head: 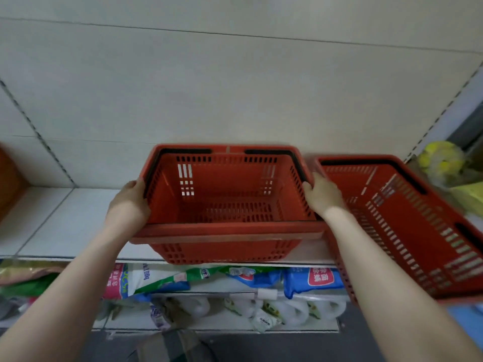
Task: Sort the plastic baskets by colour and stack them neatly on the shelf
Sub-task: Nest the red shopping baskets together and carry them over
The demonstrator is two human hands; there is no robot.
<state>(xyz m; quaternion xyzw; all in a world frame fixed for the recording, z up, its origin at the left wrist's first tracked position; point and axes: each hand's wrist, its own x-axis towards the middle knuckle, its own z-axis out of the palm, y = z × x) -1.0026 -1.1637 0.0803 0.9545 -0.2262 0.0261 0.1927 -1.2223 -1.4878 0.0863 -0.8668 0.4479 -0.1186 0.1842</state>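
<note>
A red plastic basket (224,194) with black handles folded down along its rim sits on the white shelf (65,220), its front overhanging the shelf edge. My left hand (129,202) grips its left rim and my right hand (322,195) grips its right rim. A second red basket (407,226) lies tilted to the right, close beside my right hand and sticking out past the shelf edge.
The shelf's pale back panel rises behind the baskets. An orange-brown object (9,178) stands at the far left. Yellow packaged goods (441,160) lie at the far right. Below, lower shelves hold bags and packs (311,280) and white bottles (287,309).
</note>
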